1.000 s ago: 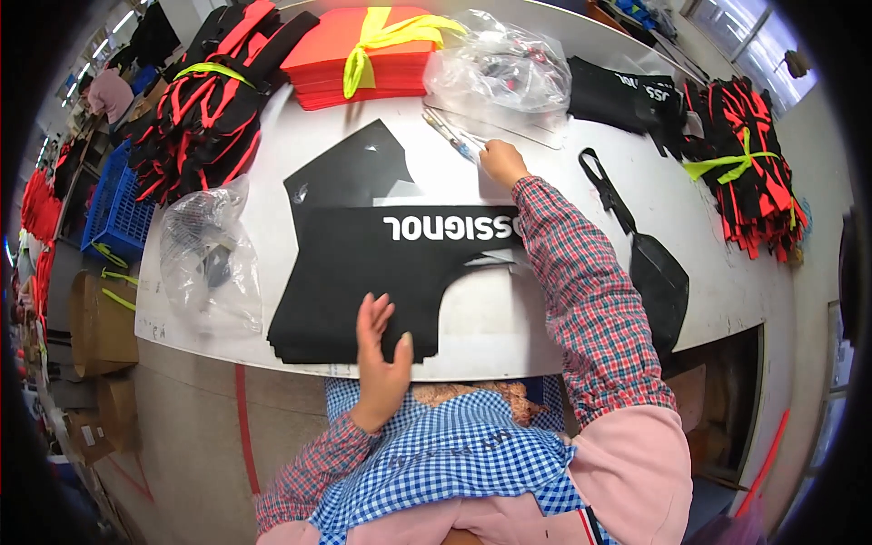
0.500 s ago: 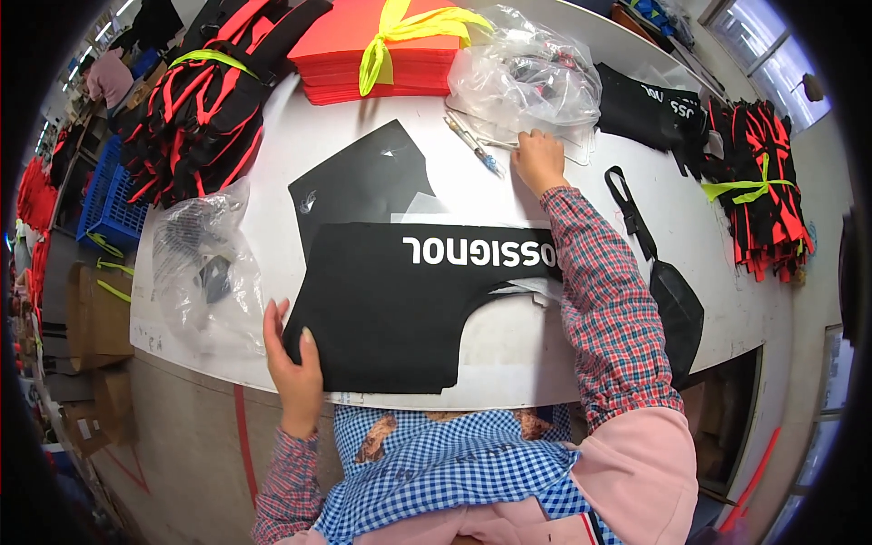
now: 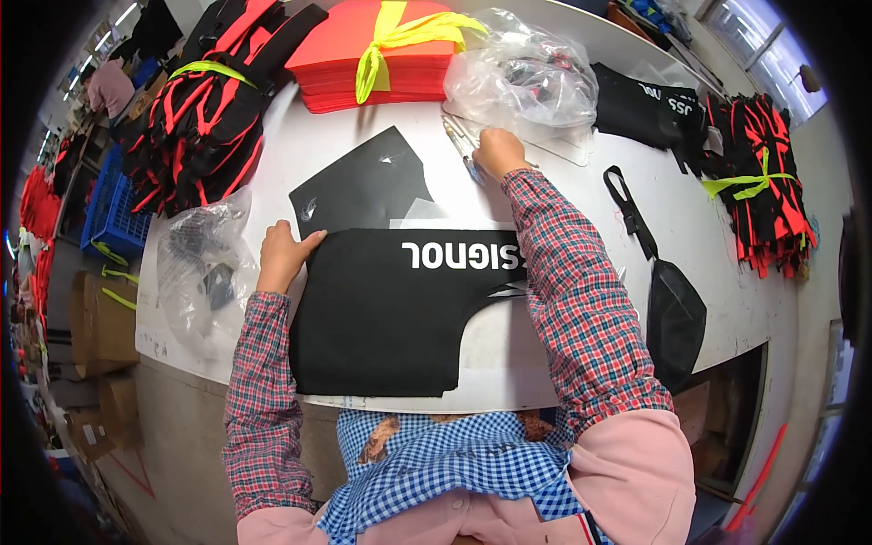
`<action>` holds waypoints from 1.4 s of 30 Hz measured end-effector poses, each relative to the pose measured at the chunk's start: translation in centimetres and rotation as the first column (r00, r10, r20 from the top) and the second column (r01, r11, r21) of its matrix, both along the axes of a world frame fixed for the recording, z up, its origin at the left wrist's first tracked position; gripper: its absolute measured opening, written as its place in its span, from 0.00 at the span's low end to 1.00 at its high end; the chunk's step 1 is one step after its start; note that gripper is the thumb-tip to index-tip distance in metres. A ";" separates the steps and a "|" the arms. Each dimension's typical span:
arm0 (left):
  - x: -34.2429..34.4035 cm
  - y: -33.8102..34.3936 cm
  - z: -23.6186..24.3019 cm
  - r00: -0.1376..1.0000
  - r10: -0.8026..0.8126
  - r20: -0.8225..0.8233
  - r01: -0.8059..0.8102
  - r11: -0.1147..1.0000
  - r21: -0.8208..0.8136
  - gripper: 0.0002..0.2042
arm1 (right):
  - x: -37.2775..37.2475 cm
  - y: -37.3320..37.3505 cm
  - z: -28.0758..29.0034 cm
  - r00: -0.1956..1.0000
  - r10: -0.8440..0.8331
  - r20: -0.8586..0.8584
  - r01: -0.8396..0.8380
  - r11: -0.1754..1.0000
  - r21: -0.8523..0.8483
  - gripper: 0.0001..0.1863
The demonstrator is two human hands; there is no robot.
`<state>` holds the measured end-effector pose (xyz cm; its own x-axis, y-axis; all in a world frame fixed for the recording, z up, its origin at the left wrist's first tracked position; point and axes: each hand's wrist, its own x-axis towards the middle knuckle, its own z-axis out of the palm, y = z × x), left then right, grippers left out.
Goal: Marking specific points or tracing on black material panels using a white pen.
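Note:
A folded black fabric panel with white lettering (image 3: 372,318) lies before me, over a clear sheet and a dark grey cut sheet (image 3: 363,173). My left hand (image 3: 283,250) rests at the panel's upper left corner, thumb stretched onto it, fingers apart from the thumb. My right hand (image 3: 500,153) is closed over slim pen-like tools (image 3: 461,143), beside a clear plate; what exactly its fingertips hold is hidden. A black strapped pouch (image 3: 674,322) lies to the right of my right sleeve.
On the white table (image 3: 581,182) are black-red strap bundles (image 3: 186,136), a red sheet stack (image 3: 318,68), clear bags (image 3: 509,73), another black panel (image 3: 636,113) and a right bundle (image 3: 758,218). A blue crate (image 3: 113,213) and a person (image 3: 107,86) are at left.
My left hand has moved up from the panel's lower part to its upper left corner. My right hand shifted right, then back left over the tools. The panel lies slightly lower.

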<state>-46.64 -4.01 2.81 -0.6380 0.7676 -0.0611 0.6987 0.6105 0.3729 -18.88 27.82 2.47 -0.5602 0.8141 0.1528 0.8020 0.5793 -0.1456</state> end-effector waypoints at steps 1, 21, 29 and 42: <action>0.1 0.2 -0.1 1.000 -0.010 0.000 0.010 1.000 0.002 0.37 | 0.1 -0.2 0.4 1.000 -0.010 0.000 0.010 1.000 0.002 0.10; -0.8 4.6 -0.6 0.991 0.121 0.056 -0.112 0.984 -0.142 0.35 | 17.1 -18.6 16.5 -0.034 -0.291 -0.956 -0.425 0.870 -0.250 0.16; -11.3 2.1 -8.8 0.864 0.154 0.480 -0.363 0.850 0.381 0.32 | 21.6 -20.1 13.8 -0.119 -0.473 -0.873 -0.785 0.583 -0.209 0.16; -14.7 -3.1 8.2 0.858 -0.215 0.467 -0.420 0.230 0.878 0.15 | 21.9 -23.9 3.4 0.968 -0.252 -0.007 0.247 0.953 -0.175 0.39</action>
